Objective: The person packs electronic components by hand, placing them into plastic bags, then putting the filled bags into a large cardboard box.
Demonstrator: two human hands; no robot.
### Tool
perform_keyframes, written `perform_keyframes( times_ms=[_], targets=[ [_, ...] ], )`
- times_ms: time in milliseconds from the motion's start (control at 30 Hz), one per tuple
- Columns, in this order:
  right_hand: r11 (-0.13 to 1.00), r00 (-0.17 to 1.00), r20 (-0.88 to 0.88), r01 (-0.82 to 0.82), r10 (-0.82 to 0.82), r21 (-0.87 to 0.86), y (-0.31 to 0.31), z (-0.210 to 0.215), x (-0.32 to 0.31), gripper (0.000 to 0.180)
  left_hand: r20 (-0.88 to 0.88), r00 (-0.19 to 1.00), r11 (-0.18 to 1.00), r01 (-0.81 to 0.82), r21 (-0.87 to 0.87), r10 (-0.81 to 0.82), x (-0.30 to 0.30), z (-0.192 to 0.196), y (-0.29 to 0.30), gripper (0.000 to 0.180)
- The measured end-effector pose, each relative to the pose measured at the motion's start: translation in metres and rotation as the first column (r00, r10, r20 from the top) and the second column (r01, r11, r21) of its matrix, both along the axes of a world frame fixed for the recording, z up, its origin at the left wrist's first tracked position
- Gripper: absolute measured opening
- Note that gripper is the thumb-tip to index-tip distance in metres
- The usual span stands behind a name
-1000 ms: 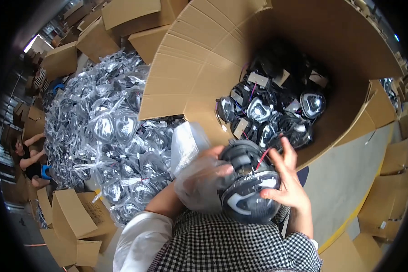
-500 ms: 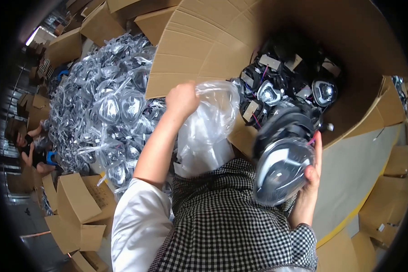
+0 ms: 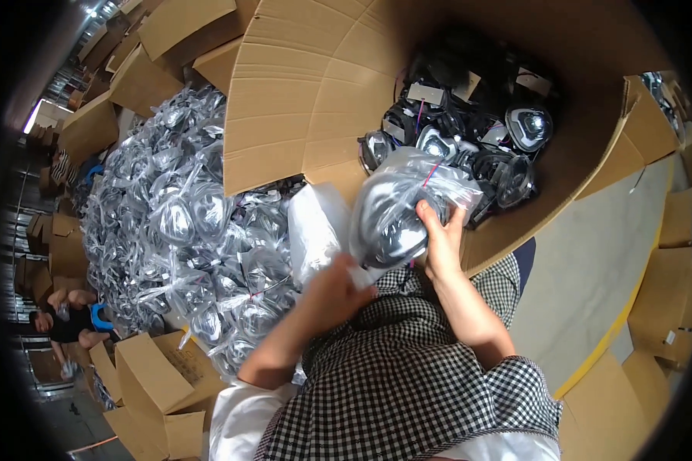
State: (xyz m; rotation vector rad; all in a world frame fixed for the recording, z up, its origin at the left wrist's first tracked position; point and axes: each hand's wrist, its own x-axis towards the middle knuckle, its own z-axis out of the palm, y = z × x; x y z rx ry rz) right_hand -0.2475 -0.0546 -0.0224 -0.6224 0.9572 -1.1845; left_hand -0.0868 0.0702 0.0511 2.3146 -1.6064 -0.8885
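Observation:
A headlamp (image 3: 400, 234) with a clear lens and dark housing sits inside a clear plastic bag (image 3: 384, 184), in front of the big carton. My right hand (image 3: 442, 238) grips it from the right, thumb on top and fingers at the bag's mouth. A pink wire shows near the thumb. My left hand (image 3: 332, 296) is beside the bag's lower left, smeared by motion, so its fingers do not read clearly. Just beyond it stand flat, whitish clear plastic bags (image 3: 313, 227) against the carton's side.
The tall open carton (image 3: 284, 100) holds several unbagged headlamps (image 3: 529, 127) with wires and tags. To the left rises a large heap of bagged headlamps (image 3: 177, 219). Open cardboard boxes (image 3: 158, 376) stand at lower left. A person (image 3: 69, 315) is at far left. Yellow floor line at right.
The headlamp has gone from bare in my right hand to inside the plastic bag. My right hand has moved left and up; my left hand has dropped from the bag's top to its lower side.

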Motion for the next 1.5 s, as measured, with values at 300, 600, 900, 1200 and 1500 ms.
perform_keyframes(
  times_ms=[300,600,900,1200,1500],
  targets=[
    [0.71,0.012,-0.942,-0.654,-0.335,-0.261,0.006,-0.005,-0.091,0.048,-0.973,-0.028,0.847,-0.486,0.215,0.231,0.028,-0.015,0.018,0.043],
    [0.944,0.957,0.16,-0.196,0.243,-0.265,0.012,0.08,-0.11,0.019,0.13,0.989,0.753,0.031,-0.658,0.073,0.026,-0.006,0.002,0.034],
    [0.244,0.758,-0.349,-0.546,0.551,-0.801,0.036,0.178,-0.054,0.022,-0.873,-0.425,0.952,0.071,-0.298,-0.242,-0.06,0.001,-0.044,0.066],
    [0.751,0.71,0.337,-0.406,0.618,-0.521,0.048,0.111,-0.066,0.026,-0.757,-0.623,0.91,-0.171,0.378,0.198,-0.049,0.024,-0.03,0.028],
    [0.698,0.686,0.224,-0.556,0.692,-0.452,0.01,0.088,-0.067,0.018,0.445,0.878,0.723,0.192,-0.663,0.175,0.081,0.036,0.055,0.025]
  ],
)
